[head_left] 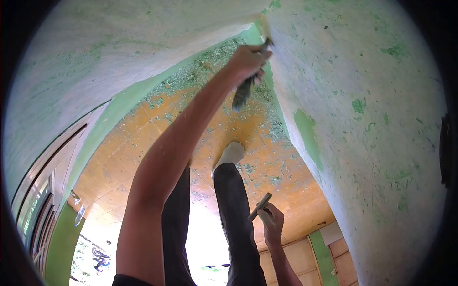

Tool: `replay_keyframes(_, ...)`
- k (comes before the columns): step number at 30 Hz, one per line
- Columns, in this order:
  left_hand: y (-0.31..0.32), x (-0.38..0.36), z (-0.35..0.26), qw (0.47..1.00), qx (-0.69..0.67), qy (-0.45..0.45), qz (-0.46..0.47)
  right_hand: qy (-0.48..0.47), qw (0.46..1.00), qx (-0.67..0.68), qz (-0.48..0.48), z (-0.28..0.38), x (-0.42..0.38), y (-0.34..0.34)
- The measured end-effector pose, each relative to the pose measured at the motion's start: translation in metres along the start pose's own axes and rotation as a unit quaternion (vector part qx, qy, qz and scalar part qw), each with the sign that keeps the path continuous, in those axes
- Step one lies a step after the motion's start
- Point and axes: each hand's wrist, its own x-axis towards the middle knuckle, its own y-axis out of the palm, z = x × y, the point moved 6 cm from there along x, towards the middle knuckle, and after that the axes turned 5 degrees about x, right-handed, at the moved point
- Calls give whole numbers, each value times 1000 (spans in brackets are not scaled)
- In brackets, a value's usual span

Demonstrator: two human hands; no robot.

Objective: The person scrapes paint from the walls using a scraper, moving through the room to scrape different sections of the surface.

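Two hands, two tools: left hand (249, 63) clamped on one scraper (242, 95), upper centre; right hand (272, 218) gripping one bar (259, 207), lower right.

Window (31, 214), orange tiled floor (112, 183)

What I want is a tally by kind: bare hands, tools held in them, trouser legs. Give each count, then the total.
Bare hands: 2 (left hand, right hand)
Held tools: 2 (dark, elongated tool; narrow, straight grey-brown tool)
Black fabric trouser legs: 2 (left trouser leg, right trouser leg)
Total: 6
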Motion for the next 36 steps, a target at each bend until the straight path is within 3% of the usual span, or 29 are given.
replay_keyframes(5,-15,39,15,998,-65,3,8,20,1000,-10,-15,1,3,-5)
replay_keyframes(7,-9,14,11,998,33,43,14,23,1000,-9,-8,1,6,-6)
replay_keyframes(9,0,10,11,998,12,52,37,16,1000,-13,-8,2,7,-5)
replay_keyframes(11,-11,17,6,997,24,62,-40,15,1000,-17,-9,0,4,-5)
replay_keyframes(13,-17,31,6,998,-9,47,-33,23,1000,-6,-18,1,5,-5)
replay_keyframes(17,-2,4,1,996,63,61,8,16,1000,0,-11,7,5,-3)
replay_keyframes(19,5,3,-1,991,-74,100,-45,14,1000,-10,-15,7,4,-5)
replay_keyframes(20,3,12,-6,986,-66,134,-70,14,1000,-10,-13,8,6,-5)
replay_keyframes(24,5,13,-6,984,-62,129,-104,-10,1000,-12,-19,10,6,-10)
replay_keyframes(26,15,-9,2,989,38,117,-77,-21,1000,-9,-18,10,9,-10)
replay_keyframes(32,-9,25,8,989,21,109,-93,-12,1000,-6,-15,-1,8,-13)
replay_keyframes(36,-6,3,-3,990,61,108,-67,-11,1000,-7,-20,5,10,-7)
